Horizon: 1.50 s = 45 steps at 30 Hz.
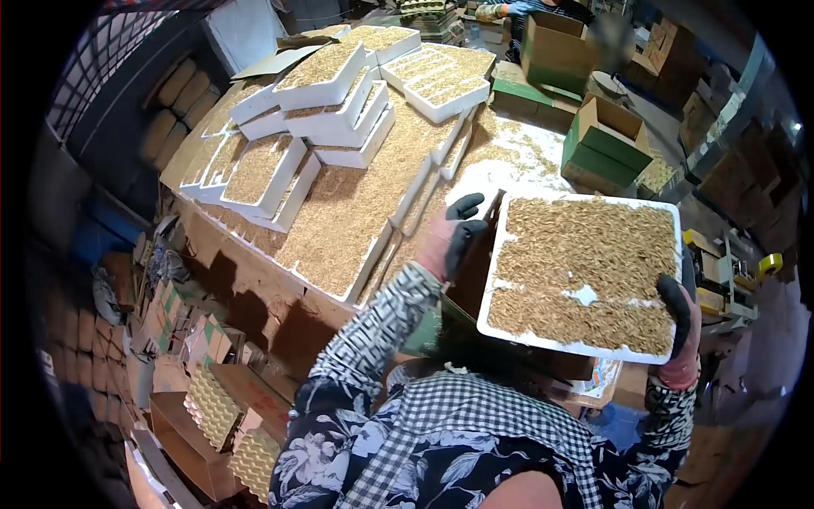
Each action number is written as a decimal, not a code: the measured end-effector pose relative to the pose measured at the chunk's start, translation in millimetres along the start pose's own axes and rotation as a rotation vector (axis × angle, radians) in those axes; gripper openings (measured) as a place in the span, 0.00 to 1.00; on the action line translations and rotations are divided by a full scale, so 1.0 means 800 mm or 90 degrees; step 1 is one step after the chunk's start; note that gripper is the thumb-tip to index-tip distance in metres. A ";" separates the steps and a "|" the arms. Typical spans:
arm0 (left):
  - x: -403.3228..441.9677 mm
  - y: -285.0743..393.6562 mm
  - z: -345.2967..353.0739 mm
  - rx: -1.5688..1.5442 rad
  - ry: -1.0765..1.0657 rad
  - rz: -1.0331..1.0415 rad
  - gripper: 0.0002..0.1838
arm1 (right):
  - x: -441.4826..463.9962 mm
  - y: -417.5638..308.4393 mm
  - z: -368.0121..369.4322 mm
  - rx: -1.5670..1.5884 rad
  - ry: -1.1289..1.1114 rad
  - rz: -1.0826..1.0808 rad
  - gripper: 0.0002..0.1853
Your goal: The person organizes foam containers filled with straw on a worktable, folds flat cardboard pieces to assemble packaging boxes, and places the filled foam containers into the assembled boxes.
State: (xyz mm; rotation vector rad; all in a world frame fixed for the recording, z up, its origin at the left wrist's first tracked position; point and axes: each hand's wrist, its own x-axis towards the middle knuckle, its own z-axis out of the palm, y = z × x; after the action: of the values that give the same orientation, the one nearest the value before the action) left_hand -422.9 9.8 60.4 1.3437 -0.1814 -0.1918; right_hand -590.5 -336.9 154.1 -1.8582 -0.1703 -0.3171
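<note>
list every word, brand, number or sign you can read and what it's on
No word, brand, number or sign can be read for certain.
Multicoloured printed sheet below the white foam tray of tan grain-like pieces: too small and blurred to read.
Small pale rectangular label at the far left: too small to read.
White foam tray: no lettering can be made out on its visible rim.

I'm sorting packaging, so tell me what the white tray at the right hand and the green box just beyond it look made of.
White tray: probably foam plastic, matte, judging by its thick, softly rounded rim.
Green box: most likely cardboard, coloured green outside, since its inner walls show plain brown.
</note>
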 end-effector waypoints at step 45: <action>0.171 0.208 -0.305 1.151 0.247 0.647 0.16 | 0.034 0.012 0.140 -0.839 0.202 -0.085 0.29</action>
State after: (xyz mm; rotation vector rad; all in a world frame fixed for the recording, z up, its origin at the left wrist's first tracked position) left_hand -226.3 243.2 172.9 2.7616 -0.7796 1.4185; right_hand -547.5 -234.5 122.2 -3.0419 0.2011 -0.9692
